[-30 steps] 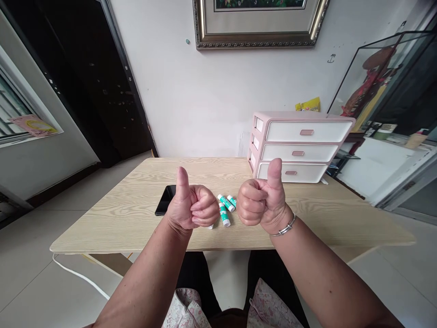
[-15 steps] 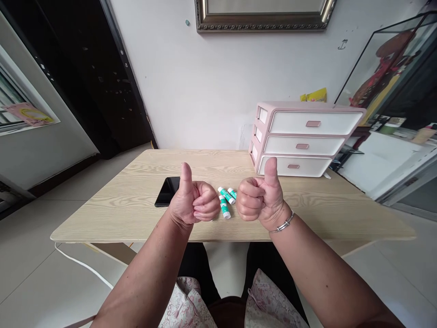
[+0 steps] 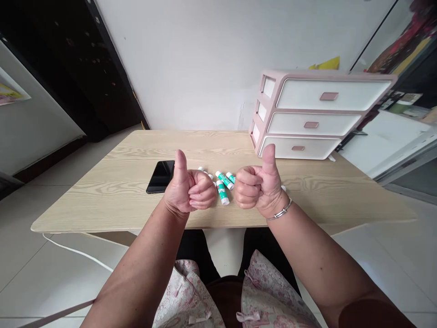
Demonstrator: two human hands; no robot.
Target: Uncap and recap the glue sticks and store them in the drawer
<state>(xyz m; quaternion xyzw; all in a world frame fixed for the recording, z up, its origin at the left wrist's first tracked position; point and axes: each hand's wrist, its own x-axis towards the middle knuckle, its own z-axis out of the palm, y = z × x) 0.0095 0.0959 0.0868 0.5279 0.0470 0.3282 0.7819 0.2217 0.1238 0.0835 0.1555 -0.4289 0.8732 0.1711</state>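
A: Start at the left edge. What stands there?
B: Dark door (image 3: 68,59), at the upper left. Lower down, a white cable (image 3: 78,252) runs below the edge of the wood-grain table (image 3: 102,191).
A: Next, on the tabletop?
B: Black phone (image 3: 160,177), lying flat, screen up. Left hand (image 3: 189,184) is just beside it in this view and overlaps its near right corner.
A: Grip of that hand?
B: Four fingers folded, pressed against the palm; thumb straight up. Inside of the fist hidden.
A: Position of the tubes?
B: Middle of the table. Three white-and-green tubes (image 3: 221,192) lie on their sides, close together, between the two hands. Nearest one points its white end toward the person. More white ends show past the left hand, partly covered by it. Contact between hand and tubes: cannot tell.
A: Continue right.
B: Right hand (image 3: 254,182), same form: fingers curled tight, thumb raised, inside hidden. It covers part of the rightmost tube of the three. Silver bracelet (image 3: 282,212) around the wrist; a small white end shows just beyond it.
A: Far right?
B: Pink-and-white drawer unit (image 3: 307,116), three drawers, all closed, at the table's back. Yellow packet (image 3: 328,64) shows above its rear edge; on or behind, cannot tell.
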